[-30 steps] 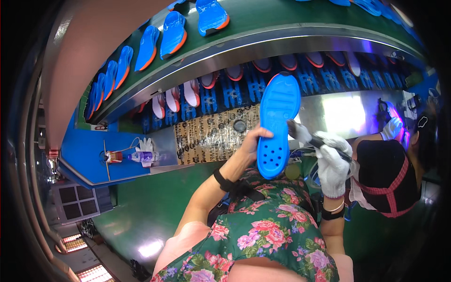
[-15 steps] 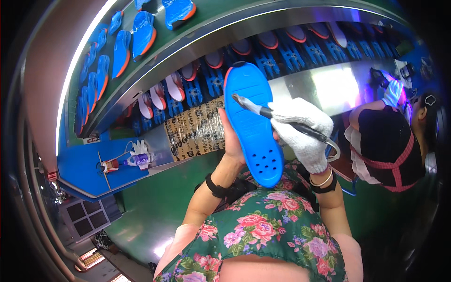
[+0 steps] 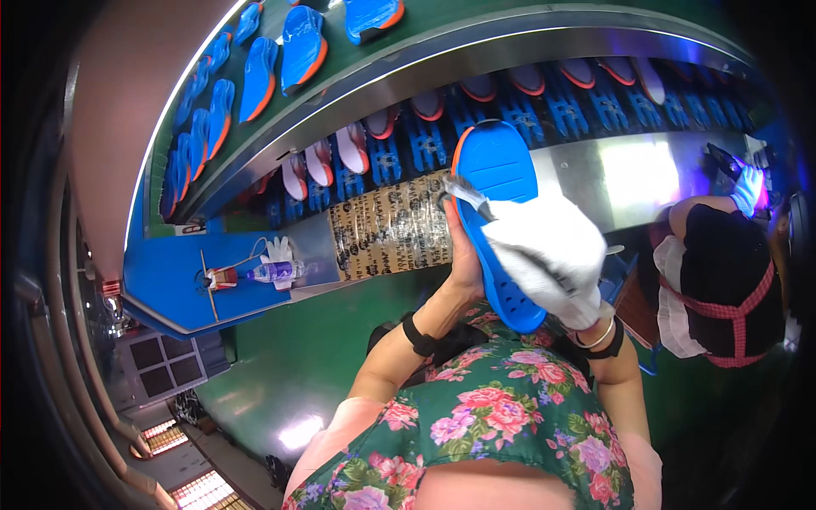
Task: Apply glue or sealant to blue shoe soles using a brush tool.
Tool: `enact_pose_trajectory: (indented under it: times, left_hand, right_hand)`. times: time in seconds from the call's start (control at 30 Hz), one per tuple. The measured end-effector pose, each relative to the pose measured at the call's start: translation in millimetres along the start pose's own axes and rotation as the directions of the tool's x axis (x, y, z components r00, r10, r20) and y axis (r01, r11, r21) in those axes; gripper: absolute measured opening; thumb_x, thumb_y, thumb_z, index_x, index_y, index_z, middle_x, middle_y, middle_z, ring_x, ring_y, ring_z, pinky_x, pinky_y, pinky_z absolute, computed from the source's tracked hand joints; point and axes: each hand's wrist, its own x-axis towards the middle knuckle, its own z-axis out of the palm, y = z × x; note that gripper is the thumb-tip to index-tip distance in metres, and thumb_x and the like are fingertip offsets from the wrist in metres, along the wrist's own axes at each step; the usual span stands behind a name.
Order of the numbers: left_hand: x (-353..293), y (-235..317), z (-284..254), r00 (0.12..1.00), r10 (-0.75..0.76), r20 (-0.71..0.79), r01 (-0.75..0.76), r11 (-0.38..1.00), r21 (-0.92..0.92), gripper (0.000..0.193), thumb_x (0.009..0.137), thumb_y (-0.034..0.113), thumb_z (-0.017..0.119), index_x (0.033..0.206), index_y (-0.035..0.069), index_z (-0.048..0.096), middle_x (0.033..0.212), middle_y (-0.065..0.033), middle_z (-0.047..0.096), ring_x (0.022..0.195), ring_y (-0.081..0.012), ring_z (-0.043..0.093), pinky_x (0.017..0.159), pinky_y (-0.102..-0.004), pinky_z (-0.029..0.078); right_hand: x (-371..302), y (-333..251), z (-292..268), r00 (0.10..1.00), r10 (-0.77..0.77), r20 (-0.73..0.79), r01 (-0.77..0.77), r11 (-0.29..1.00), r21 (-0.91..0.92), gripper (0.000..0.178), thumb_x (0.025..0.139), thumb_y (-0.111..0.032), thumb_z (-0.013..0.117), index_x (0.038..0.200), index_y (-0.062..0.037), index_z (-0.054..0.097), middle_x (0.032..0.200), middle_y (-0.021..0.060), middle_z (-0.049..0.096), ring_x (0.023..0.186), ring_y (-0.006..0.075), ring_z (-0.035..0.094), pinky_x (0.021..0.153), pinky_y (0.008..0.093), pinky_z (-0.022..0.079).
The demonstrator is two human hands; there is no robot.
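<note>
My left hand (image 3: 464, 259) is bare and grips a blue shoe sole (image 3: 503, 167) along its left edge. The sole stands nearly lengthwise in front of my chest, with grooves at its far end, holes at its near end and an orange rim on the left. In a white knit glove, my right hand (image 3: 557, 242) is closed around a brush (image 3: 469, 195) with a dark handle. Its bristle tip is at the sole's left edge, close to my left fingers; whether it touches cannot be told. The glove covers the sole's right middle part.
Blue soles (image 3: 303, 51) with orange rims lie on the upper green belt. Below it, several shoe parts stand on blue racks (image 3: 425, 140). A taped brown sheet (image 3: 387, 229) covers the bench. At left are a bottle (image 3: 274, 271) and a glove (image 3: 279, 250). A co-worker (image 3: 722, 272) is at right.
The brush has gone from the sole's far face to its left edge. The sole has turned, its left side wall now facing me more. The whole view has shifted slightly.
</note>
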Motion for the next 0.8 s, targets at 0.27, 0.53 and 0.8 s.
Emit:
enact_pose_trajectory:
  times: [0.27, 0.53, 0.8]
  left_hand:
    - [5, 2, -2, 0.999, 0.041, -0.031, -0.042, 0.998, -0.045, 0.106, 0.088, 0.092, 0.023, 0.155, 0.011, 0.037, 0.147, -0.0154, 0.054, 0.134, -0.0322, 0.055, 0.112, -0.0496, 0.047]
    - [7, 8, -22, 0.875, 0.138, 0.464, 0.122, 0.865, -0.486, 0.112, 0.085, 0.095, 0.024, 0.159, 0.012, 0.031, 0.151, -0.0153, 0.050, 0.137, -0.0326, 0.052, 0.114, -0.0513, 0.044]
    - [5, 21, -25, 0.997, 0.063, 0.048, -0.065, 0.997, 0.050, 0.115, 0.083, 0.096, 0.024, 0.159, 0.011, 0.031, 0.152, -0.0176, 0.049, 0.136, -0.0353, 0.053, 0.114, -0.0543, 0.045]
  right_hand:
    - [1, 16, 6, 0.998, -0.050, 0.031, 0.050, 0.998, -0.027, 0.030, 0.078, -0.001, 0.078, 0.107, -0.0065, 0.079, 0.110, 0.0130, 0.077, 0.093, 0.0286, 0.073, 0.082, 0.0390, 0.057]
    - [0, 16, 2, 0.838, 0.539, 0.082, -0.525, 0.758, 0.386, 0.024, 0.078, 0.002, 0.078, 0.101, -0.0028, 0.076, 0.102, 0.0162, 0.075, 0.083, 0.0266, 0.072, 0.077, 0.0380, 0.057]
    - [8, 23, -1, 0.993, 0.042, 0.106, -0.075, 0.945, 0.319, 0.028, 0.075, -0.001, 0.081, 0.102, -0.0083, 0.081, 0.103, 0.0114, 0.078, 0.090, 0.0255, 0.073, 0.079, 0.0351, 0.058]
